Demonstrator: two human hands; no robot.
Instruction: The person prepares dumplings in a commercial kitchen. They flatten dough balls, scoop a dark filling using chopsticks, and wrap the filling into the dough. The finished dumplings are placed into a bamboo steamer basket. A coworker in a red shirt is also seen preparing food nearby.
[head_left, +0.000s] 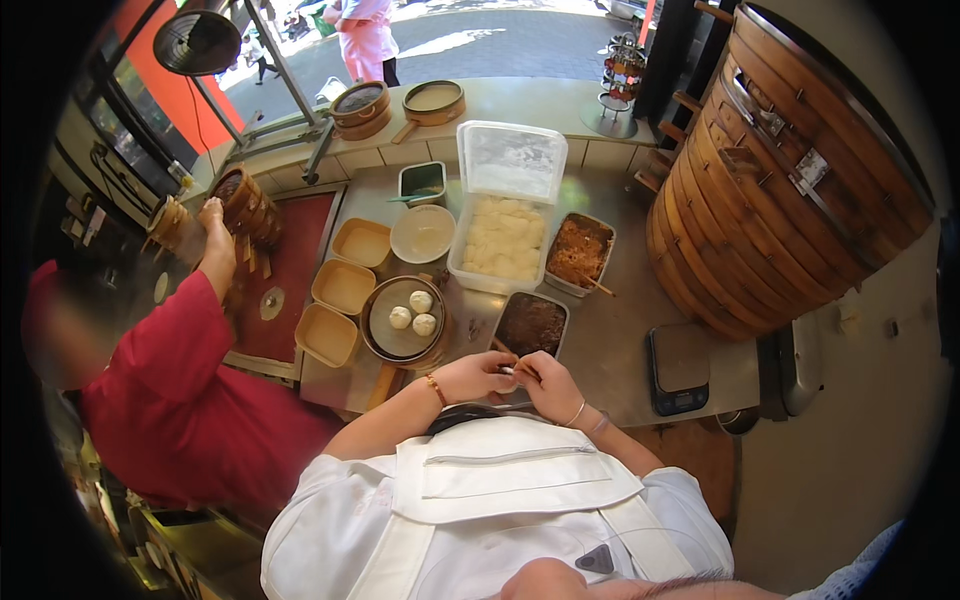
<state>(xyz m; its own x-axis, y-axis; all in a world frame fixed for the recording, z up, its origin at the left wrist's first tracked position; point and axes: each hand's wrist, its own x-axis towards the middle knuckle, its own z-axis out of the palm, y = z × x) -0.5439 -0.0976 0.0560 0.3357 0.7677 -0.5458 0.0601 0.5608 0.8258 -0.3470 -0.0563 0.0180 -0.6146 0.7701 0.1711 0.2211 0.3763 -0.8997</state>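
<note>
Close to my apron, my left hand (474, 377) cups a small piece of white dough (507, 383), mostly hidden by the fingers. My right hand (553, 388) meets it from the other side, its fingers around a thin wooden stick (511, 351). Just beyond the hands is a metal tray of dark filling (531, 324), under the stick's far end. Left of it, a round steamer (369, 349) with a wooden handle holds three white buns (422, 324). A clear plastic box (454, 266) of pale dough pieces (504, 238) stands farther back, lid raised.
Reddish-brown filling (579, 251) fills another tray. Three tan containers (335, 334) and a white bowl (422, 234) stand left. A digital scale (679, 367) and tall steamer stack (780, 172) are right. At left, a co-worker in red (187, 405) reaches to steamers (244, 206).
</note>
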